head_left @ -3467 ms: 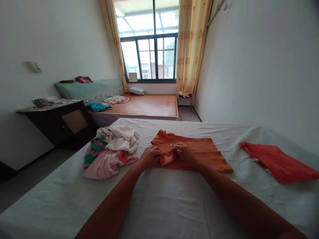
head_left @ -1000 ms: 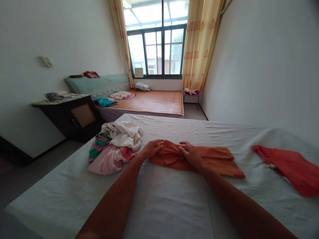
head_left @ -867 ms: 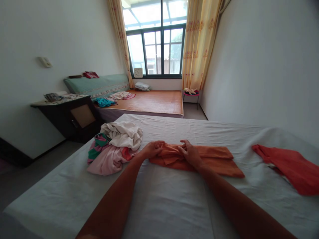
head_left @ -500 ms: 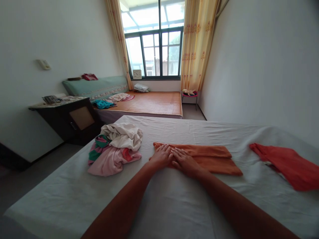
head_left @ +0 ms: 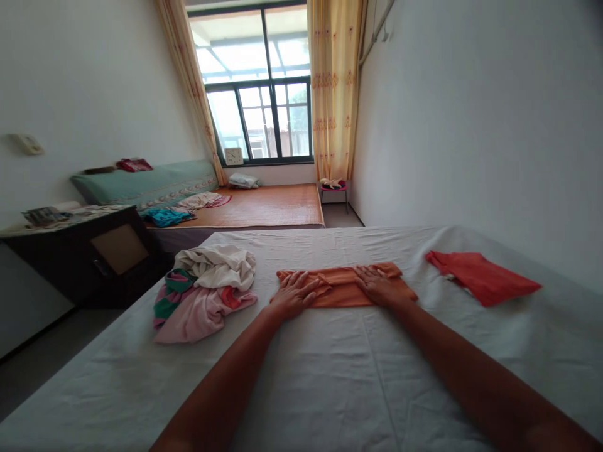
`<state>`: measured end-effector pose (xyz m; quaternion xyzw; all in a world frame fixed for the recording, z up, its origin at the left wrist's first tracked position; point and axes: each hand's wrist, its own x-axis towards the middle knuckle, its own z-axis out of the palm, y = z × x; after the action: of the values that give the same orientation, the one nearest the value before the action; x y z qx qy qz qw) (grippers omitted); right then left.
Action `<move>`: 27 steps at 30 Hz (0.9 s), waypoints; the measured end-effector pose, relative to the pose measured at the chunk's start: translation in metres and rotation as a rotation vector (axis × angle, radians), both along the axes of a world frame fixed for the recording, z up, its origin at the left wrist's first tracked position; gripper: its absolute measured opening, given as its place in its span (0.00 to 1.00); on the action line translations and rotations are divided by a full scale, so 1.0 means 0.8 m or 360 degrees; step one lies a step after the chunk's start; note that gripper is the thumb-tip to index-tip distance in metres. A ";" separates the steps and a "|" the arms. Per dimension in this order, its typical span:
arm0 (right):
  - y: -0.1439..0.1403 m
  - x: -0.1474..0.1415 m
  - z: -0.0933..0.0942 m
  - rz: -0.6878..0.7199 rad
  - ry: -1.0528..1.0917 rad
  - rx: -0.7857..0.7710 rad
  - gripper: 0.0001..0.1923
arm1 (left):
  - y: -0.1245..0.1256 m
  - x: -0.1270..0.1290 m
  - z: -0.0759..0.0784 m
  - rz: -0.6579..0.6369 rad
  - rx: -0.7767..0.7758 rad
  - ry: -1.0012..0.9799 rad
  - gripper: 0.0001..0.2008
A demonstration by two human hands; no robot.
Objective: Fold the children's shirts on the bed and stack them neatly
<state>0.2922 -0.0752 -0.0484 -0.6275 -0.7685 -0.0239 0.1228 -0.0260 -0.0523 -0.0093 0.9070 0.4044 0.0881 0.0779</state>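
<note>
Both forearms are bare, with no sleeves, watch or rings.

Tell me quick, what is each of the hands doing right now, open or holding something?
Left hand: open, flat on the left end of the folded orange garment.
Right hand: open, flat on its right part, gripping nothing.

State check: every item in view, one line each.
orange cloth: folded into a strip, flat on the bed
left hand: open, palm down on its left end
right hand: open, flat on its right part
clothes pile: unfolded, heaped
red cloth: lying flat, apart
</note>
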 end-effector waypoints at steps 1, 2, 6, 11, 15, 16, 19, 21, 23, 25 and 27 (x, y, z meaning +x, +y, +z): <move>-0.004 0.012 -0.001 -0.0085 -0.0013 -0.0008 0.26 | -0.001 0.000 0.000 0.0009 0.0013 0.0000 0.24; -0.008 0.024 -0.002 -0.0187 -0.0015 -0.0009 0.26 | -0.002 0.000 -0.001 0.0016 0.0031 -0.0003 0.24; -0.020 0.062 -0.008 -0.0605 0.0045 0.0027 0.27 | -0.003 -0.001 -0.008 0.0027 0.0158 -0.0045 0.22; -0.024 0.099 -0.015 -0.0850 0.0148 0.0088 0.25 | 0.003 -0.004 -0.014 0.0005 0.0341 -0.0175 0.19; -0.026 0.112 -0.016 -0.0820 0.0164 0.0129 0.24 | 0.008 -0.007 -0.011 -0.0060 0.0366 -0.0314 0.17; -0.027 0.113 -0.015 -0.0806 0.0167 0.0133 0.24 | 0.008 -0.009 -0.009 -0.0064 0.0368 -0.0341 0.16; -0.025 0.113 -0.013 -0.0808 0.0167 0.0153 0.23 | 0.006 -0.013 -0.005 0.0023 0.0396 -0.0359 0.14; -0.021 0.112 -0.014 -0.0825 0.0158 0.0160 0.22 | 0.004 -0.017 -0.001 0.0098 0.0411 -0.0323 0.12; -0.017 0.112 -0.016 -0.0822 0.0141 0.0163 0.22 | 0.001 -0.020 0.003 0.0128 0.0435 -0.0280 0.11; -0.013 0.113 -0.018 -0.0800 0.0124 0.0172 0.22 | -0.003 -0.022 0.009 0.0165 0.0501 -0.0266 0.11; -0.012 0.114 -0.018 -0.0778 0.0114 0.0190 0.21 | -0.007 -0.023 0.014 0.0186 0.0566 -0.0260 0.11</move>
<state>0.3834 -0.0847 -0.0632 -0.7868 -0.5863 -0.0761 0.1773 -0.0448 -0.0576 0.0022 0.8713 0.4268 0.2356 -0.0561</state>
